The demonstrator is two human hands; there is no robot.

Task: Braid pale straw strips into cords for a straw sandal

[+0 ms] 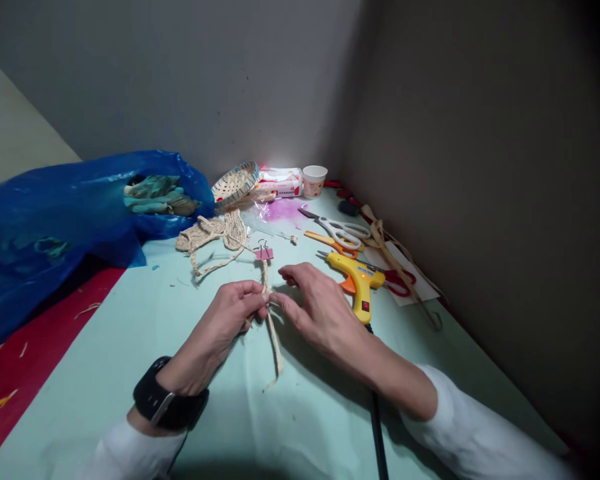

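A pale braided cord (265,274) runs down from a pink binder clip (265,254) toward me. My left hand (237,305) pinches the braid between thumb and fingers at its lower end. Below that pinch a loose flat strand (276,347) hangs over the table. My right hand (313,300) is just to the right, thumb tip touching the cord by the left thumb, its index finger raised and apart from the thumb. A coil of finished braid (213,233) lies beyond the left hand, joined to the clipped end.
Right of my hands lie a yellow glue gun (363,283), orange-handled scissors (333,243) and white-handled scissors (337,228). A blue plastic bag (70,207) spreads at the left. At the back stand a woven basket (236,185), a paper cup (315,181) and a white-and-red packet (283,181).
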